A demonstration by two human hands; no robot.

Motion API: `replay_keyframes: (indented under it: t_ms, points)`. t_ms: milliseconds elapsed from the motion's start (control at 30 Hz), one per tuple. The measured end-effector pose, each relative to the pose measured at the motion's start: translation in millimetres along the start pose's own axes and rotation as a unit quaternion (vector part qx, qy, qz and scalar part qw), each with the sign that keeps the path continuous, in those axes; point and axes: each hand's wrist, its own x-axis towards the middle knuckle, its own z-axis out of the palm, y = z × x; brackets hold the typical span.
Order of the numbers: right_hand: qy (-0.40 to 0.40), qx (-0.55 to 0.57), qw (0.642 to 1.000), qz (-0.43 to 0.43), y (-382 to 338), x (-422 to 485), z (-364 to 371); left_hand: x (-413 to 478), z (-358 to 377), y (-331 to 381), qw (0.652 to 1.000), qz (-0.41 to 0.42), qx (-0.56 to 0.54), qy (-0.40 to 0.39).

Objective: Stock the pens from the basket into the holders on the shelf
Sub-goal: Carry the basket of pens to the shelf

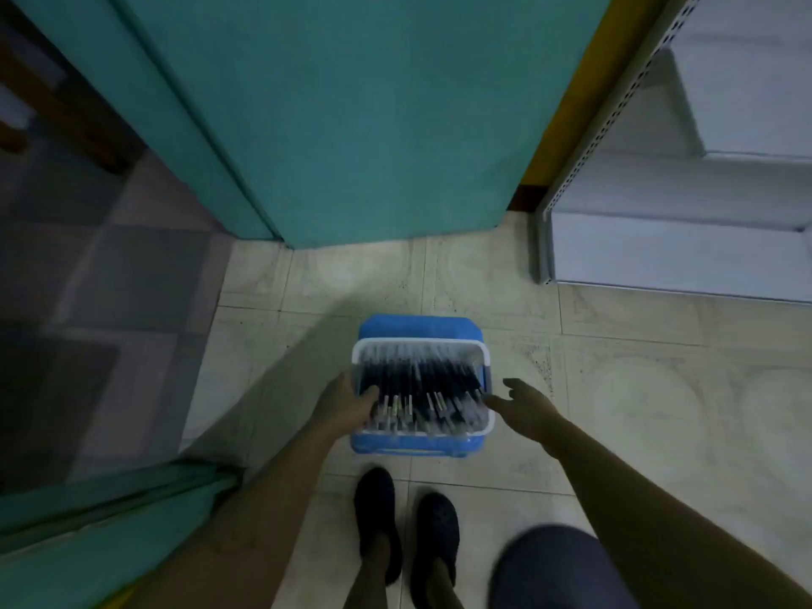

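In the head view, a white basket (421, 343) is sitting on a blue stool (422, 326) at the lower centre of the frame, on the tiled floor (637, 389). Dark pens (422, 382) are filling it, lying side by side. The left hand (347, 404) is gripping the basket's left rim, thumb hooking inside. The right hand (523, 410) is reaching to the right rim with fingers loosely spread and holding nothing; whether it is touching the rim is unclear. A white shelf (659, 257) is standing at the upper right, well apart from the basket.
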Motion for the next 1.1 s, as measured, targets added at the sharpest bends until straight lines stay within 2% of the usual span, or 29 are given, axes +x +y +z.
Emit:
replay_keyframes:
  t_ms: [100,233,367,567,667,867,967,1100]
  points:
    - [0.005,0.054,0.998,0.033,-0.2,21.0,10.3,26.3,9.1,-16.1,0.994,-0.08,-0.066,0.016]
    - [-0.002,0.144,0.988,0.052,3.6,37.5,25.6,43.4,22.8,-35.8,0.981,-0.121,-0.149,0.028]
    - [0.043,0.217,0.971,0.087,4.3,51.6,30.8,51.5,25.5,-41.3,0.975,-0.15,-0.16,0.023]
    - [-0.011,0.224,0.968,0.111,3.0,66.8,25.9,52.3,17.9,-24.8,0.948,-0.222,-0.228,-0.015]
    - [-0.039,0.234,0.965,0.111,-6.8,70.2,12.5,38.1,7.4,-11.9,0.939,-0.238,-0.248,0.0]
    - [-0.057,0.178,0.982,0.039,-59.7,36.8,-28.6,-23.2,-26.5,17.4,0.92,-0.236,-0.297,0.095]
    - [-0.064,0.108,0.991,-0.042,-114.2,9.9,-62.5,-61.0,-63.3,46.1,0.913,-0.214,-0.314,0.145]
    - [-0.074,0.012,0.983,-0.169,-190.7,-35.9,-96.1,-120.7,-121.7,75.7,0.901,-0.172,-0.323,0.234]
